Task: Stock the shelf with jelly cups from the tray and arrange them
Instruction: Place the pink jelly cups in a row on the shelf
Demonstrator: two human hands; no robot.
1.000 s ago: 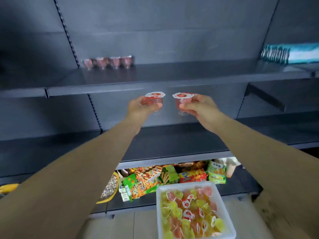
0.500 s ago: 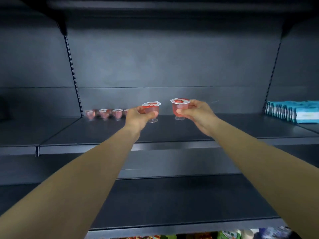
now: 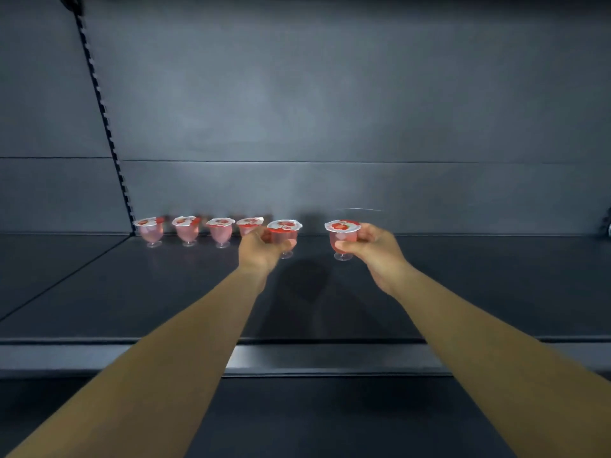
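Now both hands have reached deep into the dark shelf (image 3: 132,292), right up by the row of four pink jelly cups (image 3: 198,230) at the back wall. The left hand (image 3: 261,249) has its fingers wrapped round one red jelly cup (image 3: 284,233) just beside the row's last cup, and the right hand (image 3: 370,247) pinches another cup (image 3: 342,235) a little further along. A moment ago they were still out front, so I think both are about to be set down.
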